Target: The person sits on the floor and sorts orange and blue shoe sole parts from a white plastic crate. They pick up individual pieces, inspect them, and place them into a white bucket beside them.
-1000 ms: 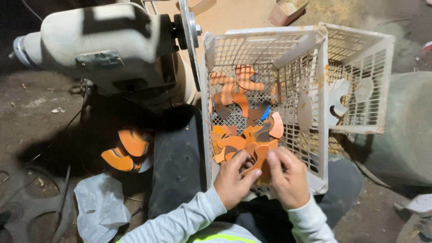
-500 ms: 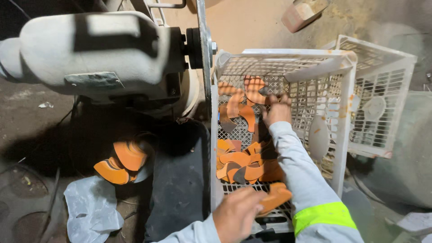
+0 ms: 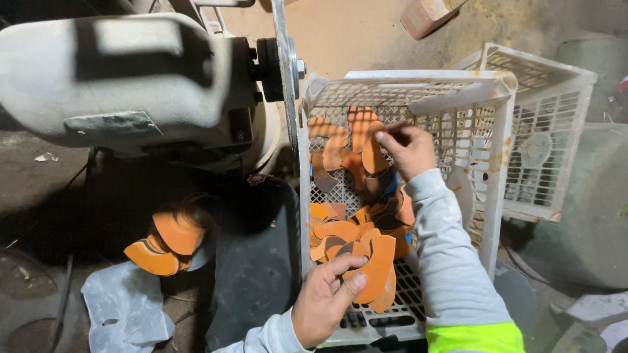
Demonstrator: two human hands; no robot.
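The left hand (image 3: 324,297) rests at the near edge of the white crate (image 3: 500,170), fingers closed on a curved orange piece (image 3: 378,265), thumb on top and the piece pinched flat against the fingertips. The piece lies over the near end of the crate's mesh floor, touching the heap of orange pieces (image 3: 350,229) piled along the crate's left wall.

The right hand (image 3: 405,149) is reached deep into the crate, toward its far end. Its thumb and forefinger are narrowed onto a second orange piece (image 3: 373,157), gripped by its upper edge and held upright (the lower part of that piece is lost among others behind it). The grey sleeve (image 3: 448,248) runs along the middle of the crate, ending in a yellow-green band (image 3: 474,338) at the bottom of the view.

A second white crate (image 3: 543,131) stands just beside the first, at its right far corner. To the left of the crate, touching or nearly touching its left far corner, sits a grey machine (image 3: 124,78) with a thin disc (image 3: 282,59) on its shaft. Below the machine, on the floor, lies a small pile of orange pieces (image 3: 167,242) next to a crumpled pale sheet (image 3: 124,310). A brick (image 3: 428,14) lies on the floor beyond the crates.
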